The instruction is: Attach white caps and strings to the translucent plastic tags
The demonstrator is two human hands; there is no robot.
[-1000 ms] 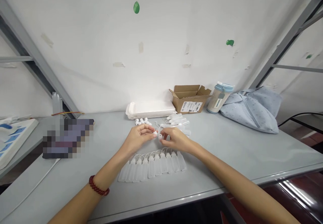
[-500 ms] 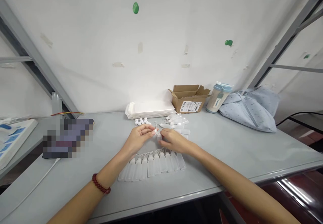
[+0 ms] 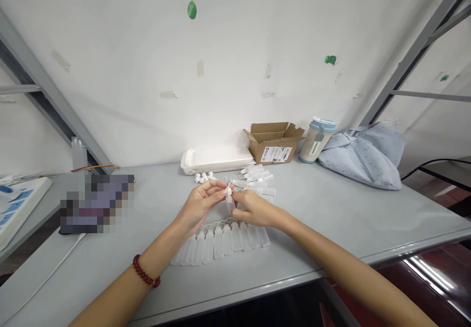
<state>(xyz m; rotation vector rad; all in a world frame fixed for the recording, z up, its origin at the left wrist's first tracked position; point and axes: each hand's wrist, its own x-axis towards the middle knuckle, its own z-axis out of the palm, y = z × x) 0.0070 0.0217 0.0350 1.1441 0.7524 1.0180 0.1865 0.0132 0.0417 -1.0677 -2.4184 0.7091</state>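
Observation:
My left hand [image 3: 198, 203] pinches a small white cap [image 3: 228, 192] between thumb and fingertips, above the middle of the table. Directly under the cap is a small translucent plastic bottle [image 3: 230, 206], gripped in the closed fingers of my right hand [image 3: 255, 207]. Fingers partly cover the join between cap and bottle, so I cannot tell how tightly they fit. Nearer to me lies a row of similar flat bottles [image 3: 218, 243] with white tops and thin white loops. Beyond my right hand are several loose bottles [image 3: 259, 182]; beyond my left, a few white caps [image 3: 204, 177].
At the wall lie a stack of white trays [image 3: 221, 160], an open cardboard box [image 3: 275, 145], a blue-lidded tumbler [image 3: 317, 140] and a light blue cloth bag [image 3: 362, 160]. On the left are a blurred phone-like device [image 3: 99, 202] with a white cable [image 3: 55, 270] and a power strip [image 3: 22, 209].
My hands have come slightly closer together around the cap and bottle, and the bottle shows more upright below the cap. The whole view has shifted a little.

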